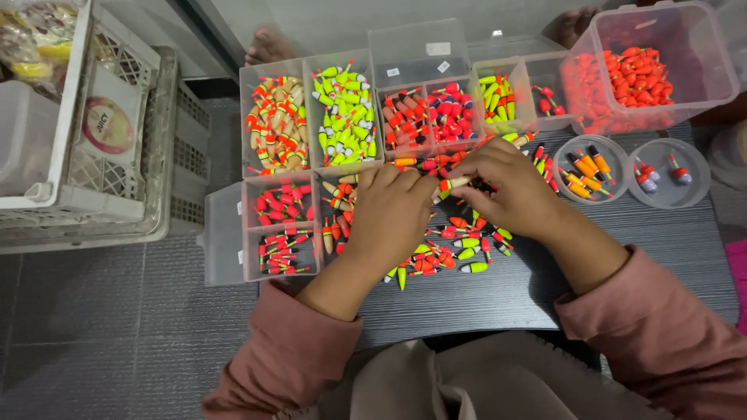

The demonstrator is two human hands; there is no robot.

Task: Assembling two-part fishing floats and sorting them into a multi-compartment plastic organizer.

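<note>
Left hand and right hand pinched together on one fishing float, above loose floats at six o'clock; compartment trays toward eleven.

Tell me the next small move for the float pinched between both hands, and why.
Probably carry the float up to the clear compartment box whose contents match its colours. Both the left hand and right hand pinch it above the loose pile on the dark table, and the boxes behind hold floats grouped by colour. Which compartment fits is hard to tell.
</note>
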